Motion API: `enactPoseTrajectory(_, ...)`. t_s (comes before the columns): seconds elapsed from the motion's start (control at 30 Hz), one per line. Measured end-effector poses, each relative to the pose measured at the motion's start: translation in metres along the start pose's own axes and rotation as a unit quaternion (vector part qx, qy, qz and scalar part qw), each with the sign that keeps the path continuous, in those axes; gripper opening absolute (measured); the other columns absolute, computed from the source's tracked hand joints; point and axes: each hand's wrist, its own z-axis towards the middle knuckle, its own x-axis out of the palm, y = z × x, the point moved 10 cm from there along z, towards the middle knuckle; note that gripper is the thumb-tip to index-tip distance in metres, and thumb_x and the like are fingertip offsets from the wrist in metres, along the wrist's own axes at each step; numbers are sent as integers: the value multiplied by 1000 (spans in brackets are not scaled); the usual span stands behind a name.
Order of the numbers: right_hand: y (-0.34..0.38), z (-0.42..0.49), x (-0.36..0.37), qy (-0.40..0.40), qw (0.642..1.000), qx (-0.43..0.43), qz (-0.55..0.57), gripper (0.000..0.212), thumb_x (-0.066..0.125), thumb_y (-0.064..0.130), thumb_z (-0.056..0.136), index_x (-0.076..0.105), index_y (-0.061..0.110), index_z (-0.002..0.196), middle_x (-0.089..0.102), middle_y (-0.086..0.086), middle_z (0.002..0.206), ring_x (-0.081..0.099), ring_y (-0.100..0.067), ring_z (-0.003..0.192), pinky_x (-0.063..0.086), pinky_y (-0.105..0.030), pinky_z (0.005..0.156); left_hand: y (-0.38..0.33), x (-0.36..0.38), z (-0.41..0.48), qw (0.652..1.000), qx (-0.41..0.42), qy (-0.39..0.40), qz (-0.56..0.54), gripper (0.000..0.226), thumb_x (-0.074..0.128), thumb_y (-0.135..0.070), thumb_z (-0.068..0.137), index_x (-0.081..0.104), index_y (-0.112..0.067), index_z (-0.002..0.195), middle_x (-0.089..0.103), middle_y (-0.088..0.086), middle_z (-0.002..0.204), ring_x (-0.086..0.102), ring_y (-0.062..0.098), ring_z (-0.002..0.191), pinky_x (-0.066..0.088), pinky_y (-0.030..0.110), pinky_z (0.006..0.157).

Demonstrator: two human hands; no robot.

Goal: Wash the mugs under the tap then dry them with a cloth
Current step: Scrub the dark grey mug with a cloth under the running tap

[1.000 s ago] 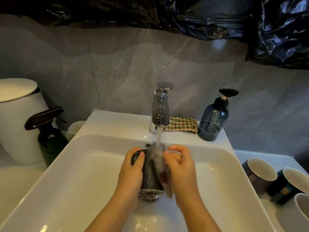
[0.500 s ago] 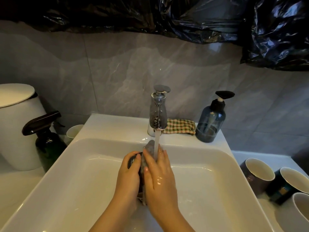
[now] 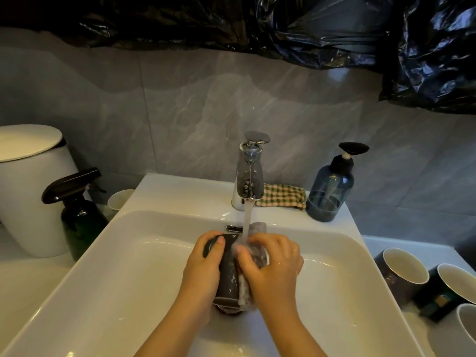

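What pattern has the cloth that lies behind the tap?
The cloth has a check of green, red and cream, seen best in the head view.

Half a second ago the right hand lay flat over the mug, its fingers stretched straight towards the tap; now it has swung out to the right of the tap's stream, fingers curled round the grey scrubbing pad and pressing it to the mug's right flank. With the hand off it, the mug's dark side and base show again below the tap, and the pad's top edge now sticks up behind the fingers
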Motion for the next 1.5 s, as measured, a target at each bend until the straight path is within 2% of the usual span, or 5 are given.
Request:
enactPoseTrajectory(0.17,-30,-14,36,156,923,242,257,27,45,26,97,36,32,121,36,13,132,42,6,110,41,-13,93,-3,12,-1,999,17,34,18,16,47,-25,97,63,-29,100,66,0,104,64,21,96,55,37,79)
enactPoseTrajectory(0.43,25,-24,46,197,980,3,42,61,14,49,83,34,37,140,14,13,153,4,-5,141,8,-31,118,-7,-2,1,997,56,-21,52,18,46,-20,98,59,-31,93,65,-6,99,60,10,92,46,23,74)
enactPoseTrajectory(0.6,-15,-20,47,213,925,244,200,27,30,46,97,24,65,116,15,14,155,17,-10,142,18,-40,118,-7,3,-1,999,41,13,22,16,48,-23,97,62,-32,95,66,-4,101,63,16,94,53,33,78)
enactPoseTrajectory(1.2,13,-42,47,291,948,131,11,65,4,61,80,-18,46,139,-12,14,156,-7,-5,141,1,-33,119,-13,-9,1,997,60,-52,12,16,43,-24,98,57,-27,106,62,-4,102,58,11,91,49,24,72)
enactPoseTrajectory(1.5,-33,-19,34,161,931,296,137,46,30,47,96,35,32,139,43,2,138,37,-17,128,28,-37,112,-7,2,-4,999,12,11,-44,14,46,-23,97,60,-25,100,66,3,96,66,16,78,52,21,51)
